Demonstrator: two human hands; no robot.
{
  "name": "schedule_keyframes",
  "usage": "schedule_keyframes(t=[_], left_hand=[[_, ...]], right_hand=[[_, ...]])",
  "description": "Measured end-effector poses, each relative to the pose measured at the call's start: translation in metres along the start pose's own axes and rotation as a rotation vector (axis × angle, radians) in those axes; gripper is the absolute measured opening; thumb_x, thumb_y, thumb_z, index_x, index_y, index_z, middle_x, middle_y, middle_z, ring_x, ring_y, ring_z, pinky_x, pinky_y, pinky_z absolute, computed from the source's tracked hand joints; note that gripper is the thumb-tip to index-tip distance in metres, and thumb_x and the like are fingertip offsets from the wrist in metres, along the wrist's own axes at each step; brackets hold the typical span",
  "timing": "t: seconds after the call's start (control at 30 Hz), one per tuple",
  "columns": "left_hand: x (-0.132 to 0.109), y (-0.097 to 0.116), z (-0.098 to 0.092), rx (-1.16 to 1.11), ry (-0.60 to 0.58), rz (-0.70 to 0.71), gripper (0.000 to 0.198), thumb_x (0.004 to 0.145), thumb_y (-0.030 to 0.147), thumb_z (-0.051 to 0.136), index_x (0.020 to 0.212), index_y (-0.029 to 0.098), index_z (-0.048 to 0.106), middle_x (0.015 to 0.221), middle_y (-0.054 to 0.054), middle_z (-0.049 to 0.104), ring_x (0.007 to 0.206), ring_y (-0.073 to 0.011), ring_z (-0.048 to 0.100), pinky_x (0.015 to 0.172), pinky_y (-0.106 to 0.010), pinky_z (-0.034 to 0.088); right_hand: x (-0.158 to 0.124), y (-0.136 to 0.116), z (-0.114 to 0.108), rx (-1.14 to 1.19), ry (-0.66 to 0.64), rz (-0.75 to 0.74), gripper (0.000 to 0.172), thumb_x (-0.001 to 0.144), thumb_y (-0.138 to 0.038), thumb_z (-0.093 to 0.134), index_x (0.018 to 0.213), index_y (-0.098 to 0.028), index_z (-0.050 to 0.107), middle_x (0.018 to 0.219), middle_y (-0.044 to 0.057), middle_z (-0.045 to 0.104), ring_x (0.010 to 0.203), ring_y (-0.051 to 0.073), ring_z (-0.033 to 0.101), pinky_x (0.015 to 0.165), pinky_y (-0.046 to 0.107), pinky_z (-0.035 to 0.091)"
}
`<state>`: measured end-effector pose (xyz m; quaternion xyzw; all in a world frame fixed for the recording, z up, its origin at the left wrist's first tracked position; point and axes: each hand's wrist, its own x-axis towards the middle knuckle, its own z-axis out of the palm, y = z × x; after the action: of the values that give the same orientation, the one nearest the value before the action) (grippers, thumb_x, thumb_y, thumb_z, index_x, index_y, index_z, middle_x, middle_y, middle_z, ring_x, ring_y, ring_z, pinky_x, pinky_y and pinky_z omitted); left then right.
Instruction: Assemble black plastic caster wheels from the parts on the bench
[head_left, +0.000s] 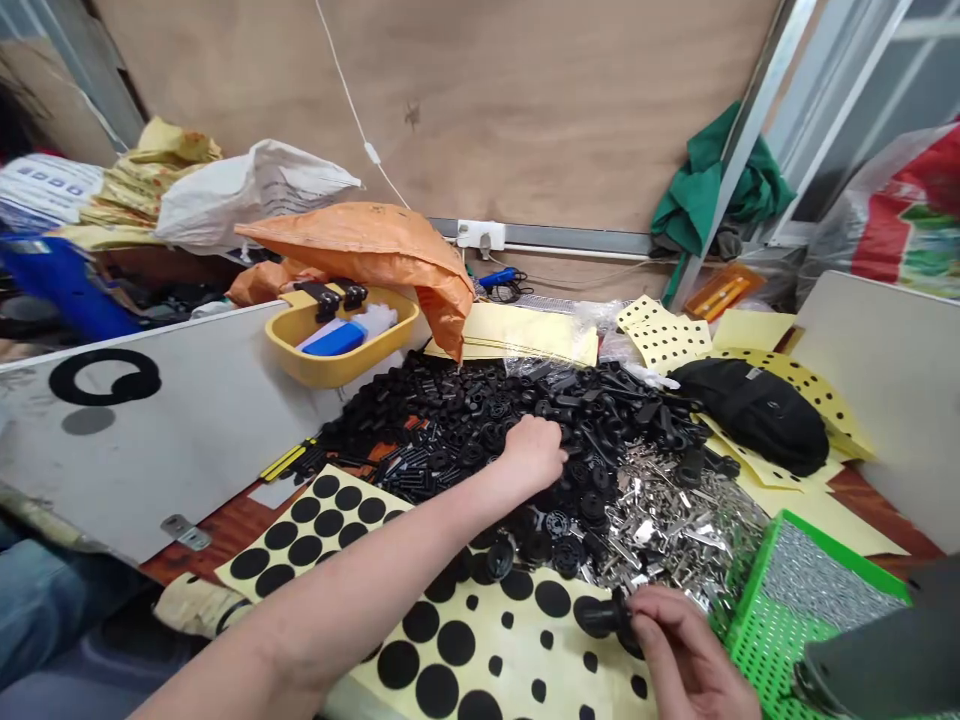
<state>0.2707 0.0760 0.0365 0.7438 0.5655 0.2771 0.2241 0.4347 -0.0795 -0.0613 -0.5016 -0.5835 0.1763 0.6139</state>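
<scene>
Black knob (pixel 600 615) is held pinched in the right hand (pixel 686 650), near right. Judged light, stiff, smooth plastic, best taken at its wide end. Left hand (pixel 534 452) is curled into the pile of black parts (pixel 450 420); its grip is hidden.

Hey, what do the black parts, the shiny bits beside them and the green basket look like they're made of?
The black parts look like moulded plastic: matte, with dull highlights. The shiny bits are probably metal: silvery, with bright glints. The green basket seems plastic: vivid even colour, wall pierced with rows of holes.
</scene>
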Motion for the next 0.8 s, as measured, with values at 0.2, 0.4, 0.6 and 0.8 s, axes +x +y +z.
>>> schedule_keyframes(t=[0.2, 0.4, 0.6, 0.8], left_hand=[[0.007, -0.007, 0.004, 0.09, -0.104, -0.028, 0.031, 0.093, 0.032, 0.061, 0.119, 0.016, 0.059, 0.121, -0.009, 0.062, 0.104, -0.0233, 0.063, 0.088, -0.045, 0.054], [-0.028, -0.002, -0.021, -0.111, -0.042, -0.041, 0.017, 0.082, 0.008, 0.061, 0.098, 0.012, 0.066, 0.092, -0.008, 0.071, 0.089, -0.0201, 0.067, 0.081, -0.032, 0.053], [-0.104, 0.011, -0.041, -0.671, -0.196, -0.175, 0.016, 0.075, 0.012, 0.067, 0.092, 0.012, 0.067, 0.072, -0.001, 0.069, 0.059, -0.0093, 0.061, 0.055, -0.018, 0.047], [-0.151, 0.006, -0.039, -1.174, -0.368, -0.294, 0.031, 0.071, 0.023, 0.077, 0.098, 0.008, 0.07, 0.067, -0.007, 0.073, 0.053, -0.0126, 0.066, 0.059, -0.023, 0.053]], right_hand=[[-0.005, -0.011, 0.011, 0.091, 0.037, 0.23, 0.028, 0.081, -0.047, 0.067, 0.073, -0.02, 0.07, 0.083, 0.008, 0.067, 0.075, 0.019, 0.062, 0.064, 0.025, 0.052], [0.0, -0.012, 0.0, 0.19, 0.016, 0.261, 0.021, 0.082, -0.042, 0.068, 0.077, -0.021, 0.071, 0.088, 0.008, 0.067, 0.086, 0.021, 0.062, 0.074, 0.029, 0.053], [0.004, -0.035, -0.016, 0.641, -0.123, 0.563, 0.019, 0.077, -0.04, 0.075, 0.078, -0.022, 0.07, 0.135, 0.011, 0.057, 0.11, 0.03, 0.064, 0.093, 0.047, 0.051], [-0.014, -0.057, -0.023, 0.688, -0.19, 0.743, 0.021, 0.072, -0.036, 0.08, 0.085, -0.022, 0.072, 0.107, 0.011, 0.071, 0.077, 0.019, 0.069, 0.071, 0.032, 0.058]])
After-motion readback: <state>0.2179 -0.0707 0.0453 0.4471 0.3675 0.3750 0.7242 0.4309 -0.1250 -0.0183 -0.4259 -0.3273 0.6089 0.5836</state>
